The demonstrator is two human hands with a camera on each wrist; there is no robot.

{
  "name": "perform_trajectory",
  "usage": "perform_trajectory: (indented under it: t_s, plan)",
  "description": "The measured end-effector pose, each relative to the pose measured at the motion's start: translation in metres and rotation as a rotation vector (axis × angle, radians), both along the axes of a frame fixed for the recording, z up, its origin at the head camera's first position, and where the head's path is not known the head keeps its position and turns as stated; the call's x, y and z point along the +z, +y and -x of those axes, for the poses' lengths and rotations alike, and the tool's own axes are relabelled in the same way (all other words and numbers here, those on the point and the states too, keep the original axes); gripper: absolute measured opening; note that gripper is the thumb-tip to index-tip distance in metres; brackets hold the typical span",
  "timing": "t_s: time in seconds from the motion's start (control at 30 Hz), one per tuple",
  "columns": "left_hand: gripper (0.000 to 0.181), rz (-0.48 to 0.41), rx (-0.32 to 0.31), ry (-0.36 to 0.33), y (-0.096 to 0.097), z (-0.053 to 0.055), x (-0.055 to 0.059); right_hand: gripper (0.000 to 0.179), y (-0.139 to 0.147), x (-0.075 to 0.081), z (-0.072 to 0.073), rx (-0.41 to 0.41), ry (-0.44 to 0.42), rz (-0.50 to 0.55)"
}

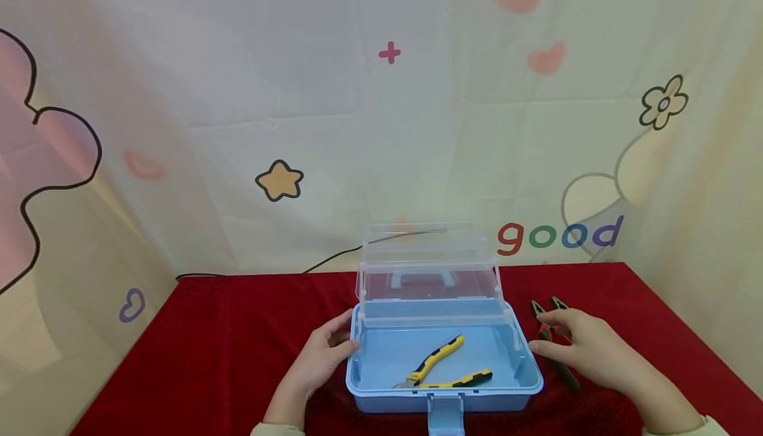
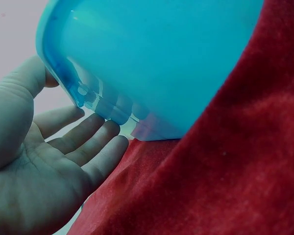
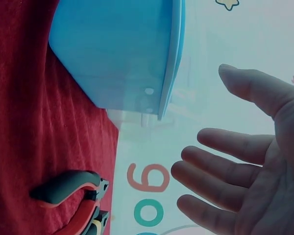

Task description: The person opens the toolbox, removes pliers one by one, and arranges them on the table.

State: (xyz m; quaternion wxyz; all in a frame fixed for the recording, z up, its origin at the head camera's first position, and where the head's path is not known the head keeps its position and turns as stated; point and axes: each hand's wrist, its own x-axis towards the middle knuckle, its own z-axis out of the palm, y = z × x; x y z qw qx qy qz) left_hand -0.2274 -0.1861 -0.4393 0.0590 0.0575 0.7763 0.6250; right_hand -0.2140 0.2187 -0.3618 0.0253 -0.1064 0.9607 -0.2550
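A light blue toolbox (image 1: 444,401) stands on the red cloth with its clear lid (image 1: 429,283) raised at the back. Inside lie pliers with yellow-and-black handles (image 1: 441,356), spread apart. My left hand (image 1: 318,354) rests against the box's left end; in the left wrist view its thumb reaches the rim and the extended fingertips meet the side wall (image 2: 152,68). My right hand (image 1: 587,343) hovers off the box's right end, fingers spread and holding nothing. Beneath it lie two pliers with red-and-black handles (image 1: 563,373), partly hidden by the hand.
Red cloth (image 1: 268,310) covers the table. A pale printed curtain (image 1: 334,91) hangs behind it. The front latch (image 1: 446,416) hangs down from the box. A thin black cord (image 1: 334,260) runs across the curtain behind the table's back edge.
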Motion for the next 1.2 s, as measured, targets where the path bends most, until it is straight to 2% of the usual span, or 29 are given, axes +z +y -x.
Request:
perform_trajectory:
  t_s: [0.6,0.77,1.2]
  plan:
    - [0.062,0.005,0.004,-0.006,0.000,0.000,0.000,0.059,-0.019,0.003,-0.001,0.115,0.000,0.050]
    - [0.062,0.008,0.007,-0.011,0.001,0.000,0.001,0.058,-0.023,0.004,-0.002,0.153,0.019,0.021]
    - [0.063,0.002,0.004,-0.013,0.000,0.000,0.000,0.063,-0.036,0.004,0.001,0.226,-0.052,0.026]
